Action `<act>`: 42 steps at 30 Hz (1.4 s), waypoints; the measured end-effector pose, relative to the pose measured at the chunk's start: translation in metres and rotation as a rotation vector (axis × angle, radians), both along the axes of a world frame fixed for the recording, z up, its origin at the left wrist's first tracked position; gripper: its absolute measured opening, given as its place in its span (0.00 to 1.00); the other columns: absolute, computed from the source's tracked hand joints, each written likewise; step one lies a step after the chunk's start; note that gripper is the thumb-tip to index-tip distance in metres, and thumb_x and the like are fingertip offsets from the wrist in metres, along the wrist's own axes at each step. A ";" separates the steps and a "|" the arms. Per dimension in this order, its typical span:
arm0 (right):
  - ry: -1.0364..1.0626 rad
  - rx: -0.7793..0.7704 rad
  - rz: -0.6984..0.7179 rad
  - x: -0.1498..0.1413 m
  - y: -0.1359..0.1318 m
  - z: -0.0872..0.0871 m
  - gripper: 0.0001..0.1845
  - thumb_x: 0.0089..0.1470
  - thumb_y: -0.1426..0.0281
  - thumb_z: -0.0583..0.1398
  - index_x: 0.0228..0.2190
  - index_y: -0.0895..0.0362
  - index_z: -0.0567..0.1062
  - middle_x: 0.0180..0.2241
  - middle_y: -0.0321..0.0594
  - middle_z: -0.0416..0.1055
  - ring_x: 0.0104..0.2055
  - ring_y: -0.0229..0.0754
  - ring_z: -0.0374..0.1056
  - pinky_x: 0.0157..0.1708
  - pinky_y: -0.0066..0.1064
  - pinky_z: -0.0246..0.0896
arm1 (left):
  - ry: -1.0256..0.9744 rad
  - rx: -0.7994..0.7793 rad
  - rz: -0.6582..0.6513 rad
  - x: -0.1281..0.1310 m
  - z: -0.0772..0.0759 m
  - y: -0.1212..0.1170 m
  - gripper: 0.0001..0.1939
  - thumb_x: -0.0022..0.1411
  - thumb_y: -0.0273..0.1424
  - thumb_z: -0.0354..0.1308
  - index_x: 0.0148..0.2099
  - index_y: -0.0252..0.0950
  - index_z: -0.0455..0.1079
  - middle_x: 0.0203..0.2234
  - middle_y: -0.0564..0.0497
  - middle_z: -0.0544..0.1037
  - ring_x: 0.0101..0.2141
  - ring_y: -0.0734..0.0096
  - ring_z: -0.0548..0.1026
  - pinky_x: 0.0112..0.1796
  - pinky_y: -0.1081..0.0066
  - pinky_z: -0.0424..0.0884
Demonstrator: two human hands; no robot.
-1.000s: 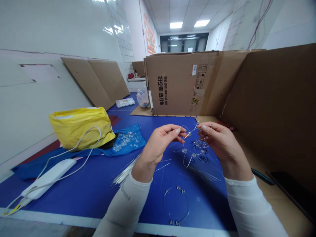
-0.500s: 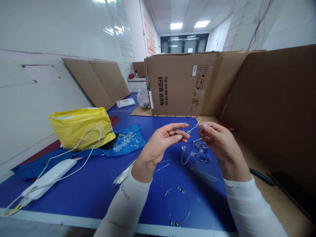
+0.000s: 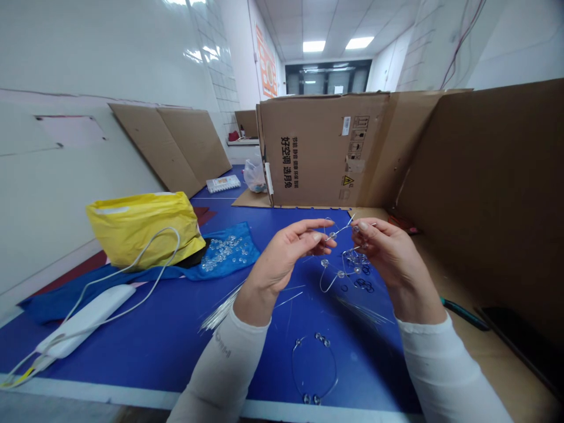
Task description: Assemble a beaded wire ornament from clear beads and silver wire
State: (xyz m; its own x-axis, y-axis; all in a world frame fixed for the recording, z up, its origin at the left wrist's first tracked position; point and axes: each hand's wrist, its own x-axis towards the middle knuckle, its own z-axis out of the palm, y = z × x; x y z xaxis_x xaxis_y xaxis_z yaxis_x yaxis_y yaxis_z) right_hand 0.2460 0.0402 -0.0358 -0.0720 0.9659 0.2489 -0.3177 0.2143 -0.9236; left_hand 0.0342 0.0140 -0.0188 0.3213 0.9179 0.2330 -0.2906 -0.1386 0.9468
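Observation:
In front of me my right hand [image 3: 388, 255] pinches a thin wire strung with clear beads [image 3: 341, 274]; part of it hangs in a loop below the fingers. My left hand [image 3: 284, 255] is closed on the same beaded wire, thumb and fingertips at a clear bead [image 3: 332, 235]. Wire ends cross in the gap between both hands. Under the right hand lie several small dark rings [image 3: 365, 285]. Nearer to me on the blue table, a separate wire loop with clear beads [image 3: 326, 342] lies flat.
Loose clear beads [image 3: 224, 251] lie on a blue cloth [image 3: 251, 244] at left, by a yellow bag [image 3: 145, 229]. A white power strip [image 3: 86, 320] trails its cable there. Cut wires [image 3: 220, 311] lie beside my left forearm. Cardboard [image 3: 326, 153] walls the back and right.
The left thumb has shifted slightly up towards the bead. Both hands keep hold of the beaded wire, and the view has moved very little.

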 end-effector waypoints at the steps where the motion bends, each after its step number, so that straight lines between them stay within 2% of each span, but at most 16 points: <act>1: 0.005 -0.007 0.004 0.000 0.000 0.000 0.17 0.42 0.56 0.76 0.29 0.54 0.83 0.23 0.33 0.66 0.24 0.35 0.56 0.22 0.30 0.50 | 0.003 0.000 -0.001 0.000 0.000 0.000 0.15 0.64 0.32 0.66 0.52 0.36 0.80 0.36 0.46 0.84 0.36 0.69 0.79 0.43 0.68 0.73; 9: 0.032 -0.041 0.043 -0.002 -0.002 0.001 0.17 0.40 0.57 0.77 0.28 0.54 0.83 0.22 0.33 0.67 0.23 0.34 0.56 0.22 0.29 0.49 | 0.036 -0.023 0.035 0.005 0.000 0.002 0.14 0.61 0.32 0.69 0.49 0.36 0.82 0.32 0.49 0.82 0.31 0.73 0.76 0.36 0.71 0.72; 14: 0.060 -0.066 0.048 -0.002 -0.001 0.001 0.18 0.38 0.58 0.78 0.28 0.55 0.84 0.20 0.32 0.65 0.22 0.32 0.55 0.22 0.27 0.48 | 0.016 -0.042 0.027 0.004 -0.003 0.005 0.12 0.64 0.34 0.67 0.47 0.36 0.82 0.32 0.48 0.83 0.30 0.73 0.77 0.36 0.71 0.72; 20: 0.075 -0.083 0.037 -0.002 0.000 0.000 0.20 0.36 0.57 0.79 0.28 0.57 0.85 0.19 0.32 0.65 0.22 0.31 0.56 0.21 0.26 0.48 | 0.020 -0.060 0.016 0.004 -0.003 0.004 0.14 0.66 0.39 0.65 0.47 0.34 0.82 0.32 0.46 0.84 0.31 0.71 0.79 0.37 0.71 0.73; 27: 0.052 -0.058 0.044 -0.004 -0.001 0.000 0.19 0.38 0.56 0.78 0.28 0.56 0.85 0.20 0.32 0.67 0.22 0.31 0.57 0.22 0.26 0.52 | 0.014 -0.066 0.038 0.008 -0.002 0.003 0.09 0.60 0.32 0.69 0.43 0.34 0.82 0.29 0.50 0.82 0.28 0.75 0.77 0.35 0.73 0.72; 32: 0.050 -0.056 0.047 -0.005 -0.001 -0.001 0.19 0.38 0.56 0.78 0.28 0.56 0.84 0.20 0.32 0.66 0.22 0.31 0.57 0.22 0.26 0.52 | 0.020 -0.072 0.059 0.008 -0.003 0.005 0.09 0.59 0.32 0.69 0.41 0.33 0.82 0.28 0.50 0.82 0.27 0.76 0.77 0.33 0.74 0.73; 42: -0.012 -0.042 0.064 -0.005 -0.002 -0.001 0.19 0.40 0.55 0.77 0.28 0.56 0.85 0.21 0.34 0.68 0.24 0.33 0.58 0.23 0.29 0.51 | 0.050 -0.004 0.111 0.008 -0.002 0.006 0.09 0.65 0.33 0.64 0.38 0.33 0.81 0.26 0.49 0.82 0.25 0.75 0.77 0.32 0.74 0.72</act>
State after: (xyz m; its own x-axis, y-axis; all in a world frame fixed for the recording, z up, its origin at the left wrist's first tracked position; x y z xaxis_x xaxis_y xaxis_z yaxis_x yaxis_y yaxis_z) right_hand 0.2412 0.0383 -0.0368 -0.1368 0.9687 0.2073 -0.3186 0.1551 -0.9351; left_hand 0.0421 0.0198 -0.0207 0.2286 0.9493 0.2158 -0.2262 -0.1638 0.9602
